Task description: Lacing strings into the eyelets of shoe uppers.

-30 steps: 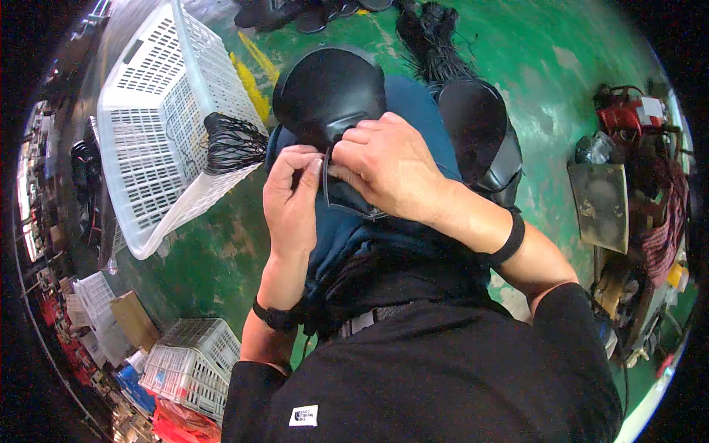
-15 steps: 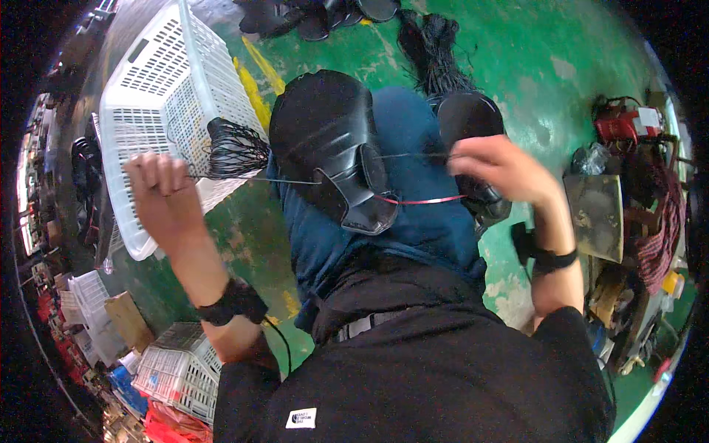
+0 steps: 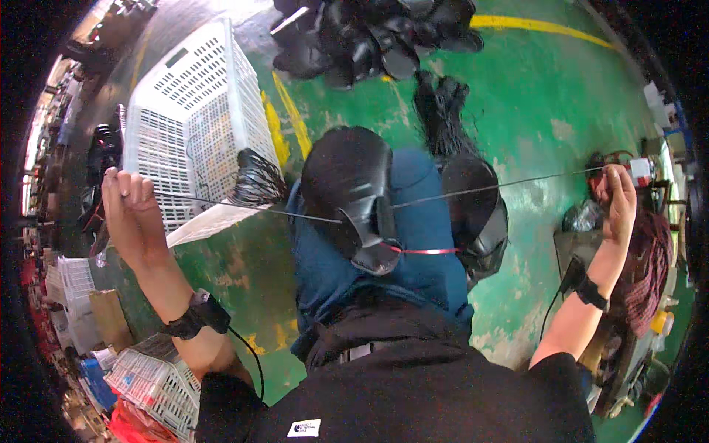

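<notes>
A black leather-like shoe (image 3: 343, 166) lies across my lap, its smooth, broad side turned up. A thin black shoelace (image 3: 517, 181) runs through its opening and stretches almost straight out to both sides. My left hand (image 3: 135, 214), by the white basket, is closed on one end of the lace. Far out to the right, my right hand (image 3: 619, 199) pinches the other end. A pinkish-red strip (image 3: 428, 251) reaches from the shoe toward a second black shoe (image 3: 471, 188) beside my right thigh.
A white plastic basket (image 3: 240, 96) stands at the left, with a bundle of black laces (image 3: 256, 177) over its edge. Another lace bundle (image 3: 443, 111) lies beyond the second shoe. A pile of black shoes (image 3: 369, 37) sits ahead on the green floor. A low table (image 3: 580, 247) is at the right.
My hands have moved apart, the right one far to the right, drawing the lace out long on both sides. The view has shifted, showing more of the shoe pile.
</notes>
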Tool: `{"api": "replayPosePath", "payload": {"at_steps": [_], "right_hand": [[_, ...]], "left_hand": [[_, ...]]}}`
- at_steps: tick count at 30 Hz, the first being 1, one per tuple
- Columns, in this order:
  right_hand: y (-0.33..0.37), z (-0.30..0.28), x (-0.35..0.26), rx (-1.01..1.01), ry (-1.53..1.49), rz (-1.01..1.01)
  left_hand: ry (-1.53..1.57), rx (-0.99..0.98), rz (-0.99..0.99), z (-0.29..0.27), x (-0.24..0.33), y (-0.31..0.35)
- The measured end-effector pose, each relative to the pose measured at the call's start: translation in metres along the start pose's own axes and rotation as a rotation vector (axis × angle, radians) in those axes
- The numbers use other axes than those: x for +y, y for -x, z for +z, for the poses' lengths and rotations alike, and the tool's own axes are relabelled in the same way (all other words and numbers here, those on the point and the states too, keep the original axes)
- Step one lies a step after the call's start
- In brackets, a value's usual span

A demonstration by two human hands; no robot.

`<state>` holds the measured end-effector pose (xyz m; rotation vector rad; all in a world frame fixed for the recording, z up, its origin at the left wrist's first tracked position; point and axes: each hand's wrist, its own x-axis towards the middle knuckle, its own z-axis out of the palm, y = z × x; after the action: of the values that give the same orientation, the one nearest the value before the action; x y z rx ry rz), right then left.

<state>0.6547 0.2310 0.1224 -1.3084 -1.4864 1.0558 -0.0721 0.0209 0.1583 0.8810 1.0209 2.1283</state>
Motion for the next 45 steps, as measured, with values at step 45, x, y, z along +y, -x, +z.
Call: {"api": "replayPosePath", "payload": {"at_steps": [45], "right_hand": [[0.098, 0.372, -0.026, -0.814, 0.356, -0.507]], "left_hand": [[-0.631, -0.239, -0.533, 0.066, -0.137, 0.198]]}}
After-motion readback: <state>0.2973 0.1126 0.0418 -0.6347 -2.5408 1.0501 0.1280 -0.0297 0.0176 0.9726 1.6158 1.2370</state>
